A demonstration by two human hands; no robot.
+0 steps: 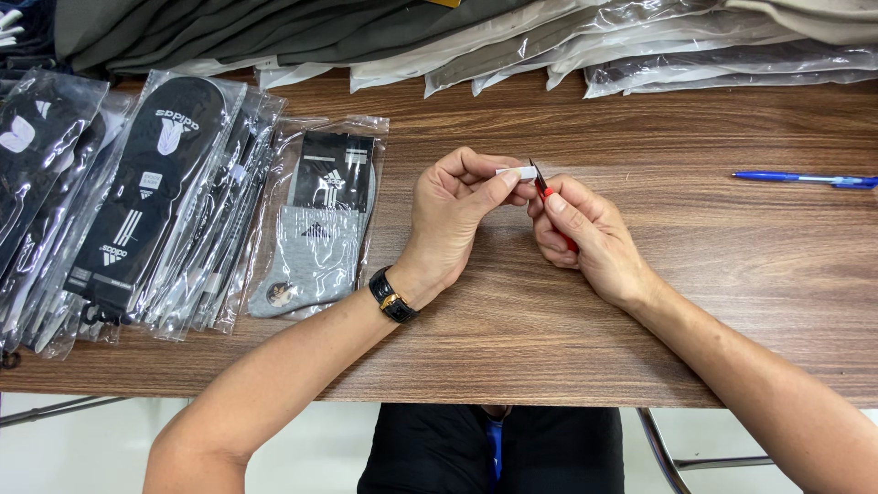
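Pinched in the left hand [455,212] over mid-worktop [512,320]: a small white label [518,172]. Closed in the right hand [585,233], touching its edge: a red-handled blade [541,187]. At 9 o'clock, a clear bag of grey-and-black socks [320,215] beside fanned black insole packets [146,183]. At 12, clear-bagged garments [549,41]; at 3, a blue pen [805,179].

My right hand [581,233] hides most of the small red-handled cutter [546,194] (only its dark tip and a bit of red show). The blue pen [805,179] runs off the right edge, the bagged garments [640,37] off the top, and the leftmost sock packs [27,146] off the left.
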